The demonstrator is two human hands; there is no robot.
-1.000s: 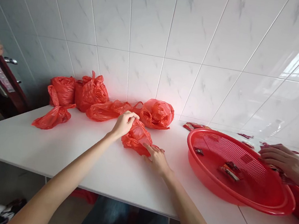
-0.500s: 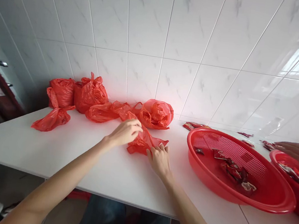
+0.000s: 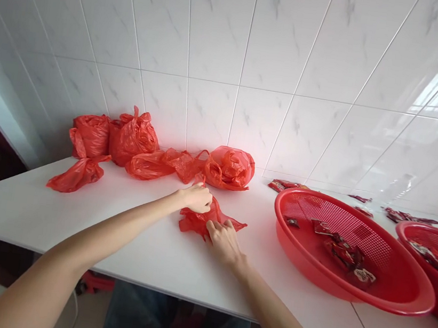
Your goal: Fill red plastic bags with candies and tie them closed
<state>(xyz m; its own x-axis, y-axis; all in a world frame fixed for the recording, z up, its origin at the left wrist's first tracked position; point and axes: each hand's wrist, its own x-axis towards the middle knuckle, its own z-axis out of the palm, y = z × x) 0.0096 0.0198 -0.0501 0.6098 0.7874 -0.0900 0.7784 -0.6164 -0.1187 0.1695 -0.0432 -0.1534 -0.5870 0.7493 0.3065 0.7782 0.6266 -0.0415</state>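
A crumpled red plastic bag lies on the white table between my hands. My left hand is closed on its upper part, with a bit of red film sticking up above the fist. Lower and to the right, my right hand has its fingers curled onto the bag's near right part, thumb and fingertips pinching the film. A corner of the bag points out to the right past that hand. Behind my hands, a loose red bag and a rounded bundle of red bags lie along the wall.
Full red bags stand at the back left, with a small knotted bag in front. A red plastic basket holding several wrapped packets sits right; another red basket is beside it. Loose packets lie by the tiled wall.
My left hand has moved slightly right and down and closed into a fist on the bag. My right hand has shifted a little down. Another person's hand over the far right basket is gone.
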